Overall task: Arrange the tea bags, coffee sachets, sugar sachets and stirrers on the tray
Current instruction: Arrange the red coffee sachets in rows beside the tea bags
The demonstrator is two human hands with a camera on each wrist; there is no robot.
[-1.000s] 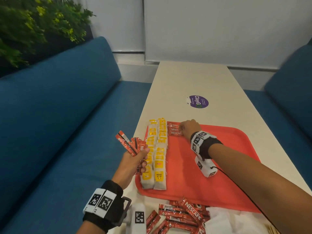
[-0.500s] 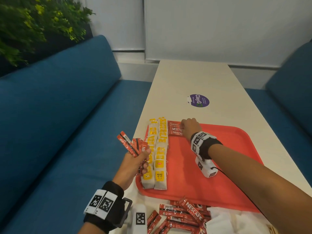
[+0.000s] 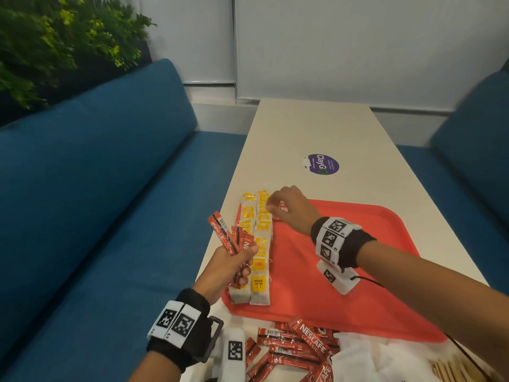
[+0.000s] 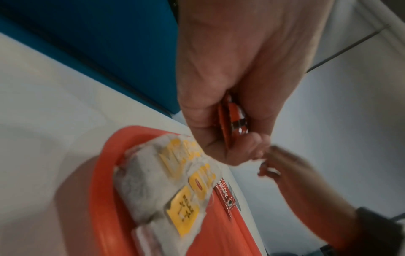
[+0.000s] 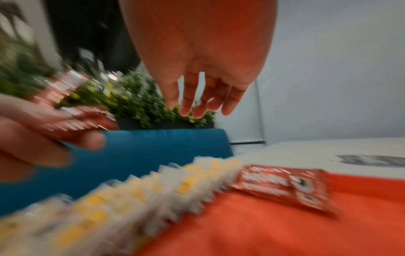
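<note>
- Left hand (image 3: 228, 268) at lower centre of the head view, fingers curled round a fan of red coffee sachets (image 3: 230, 238), long axes slanting toward upper left.
- Right hand (image 3: 289, 209) at frame centre above the tray's far left corner, fingers (image 5: 188, 97) loosely spread, hanging down, holding nothing.
- Two placed sachets (image 5: 282, 187) flat on the red tray (image 3: 358, 285) below that hand, long axes crosswise.
- Two rows of tea bags (image 3: 256, 244) overlapping along the tray's left edge, running away from the camera, yellow tags up.
- More loose sachets (image 3: 297, 346) heaped at bottom centre, off the tray.
- Long white table (image 3: 316, 128), purple sticker (image 3: 321, 164) beyond the tray; blue benches (image 3: 96, 188) either side, green plant (image 3: 55, 37) upper left.
</note>
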